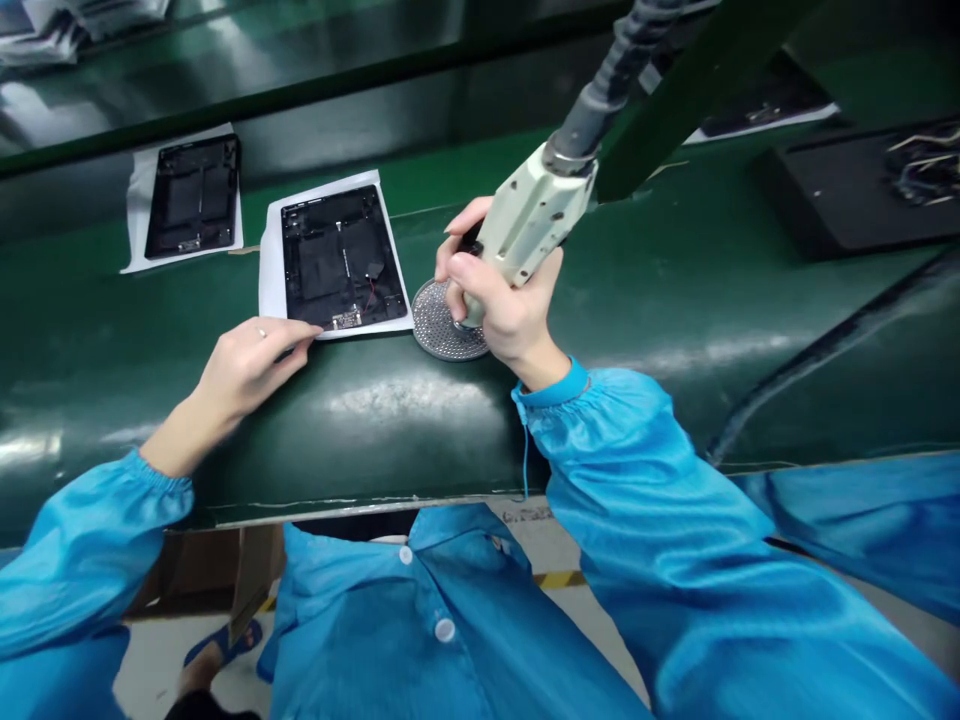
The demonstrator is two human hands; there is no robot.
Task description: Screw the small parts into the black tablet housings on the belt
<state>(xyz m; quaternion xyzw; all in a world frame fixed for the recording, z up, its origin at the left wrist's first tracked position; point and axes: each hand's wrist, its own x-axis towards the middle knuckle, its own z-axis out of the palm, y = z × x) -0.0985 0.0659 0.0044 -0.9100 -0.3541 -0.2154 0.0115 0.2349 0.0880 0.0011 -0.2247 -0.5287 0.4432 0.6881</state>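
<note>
Left to right: one casing (193, 198); my left hand (251, 362), fingertips at the near edge of a second casing (322, 255), grip unclear to me; one disc (436, 332) just beside; my right hand (517, 315), fingers wrapped round one tool (534, 215); a third casing (772, 98).

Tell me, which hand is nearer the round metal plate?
The right: the right hand, gripping the pale tool, partly covers the plate in this view. The left hand is farther left, at the edge of a white sheet.
</note>
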